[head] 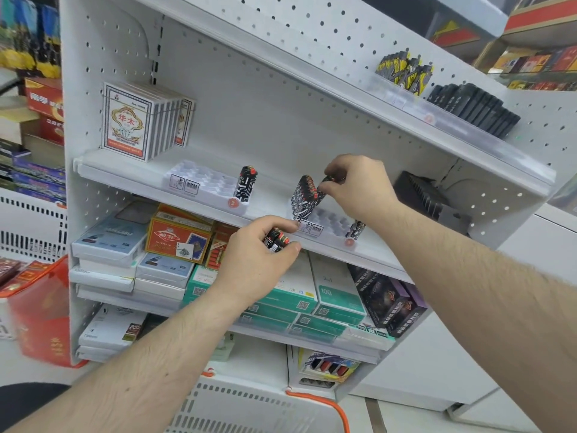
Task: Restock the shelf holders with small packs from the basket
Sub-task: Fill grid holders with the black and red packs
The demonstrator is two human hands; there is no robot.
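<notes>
Across most of the frame stands a white metal pegboard shelving unit (281, 98), tilted in the view, with shop racks of coloured boxes blurred at the upper left and upper right. On its middle shelf (131, 170) a stack of white playing-card boxes (137, 120) sits at the left; lower shelves carry flat white, teal and dark boxes. At the bottom centre shows the white slotted plastic basket (249, 407) with an orange handle. Two white slotted plastic holders rest on the middle shelf: the left holder (203, 185) has one black-and-white patterned small pack (245, 184) upright at its right end, and the right holder (327, 225) carries a row of such packs (304, 195) along its left side. Centre frame, the right hand (356, 185) pinches one pack (327, 182) against that row. Just below, the left hand (256, 254) grips a bunch of the same packs (276, 239) at the shelf edge.
</notes>
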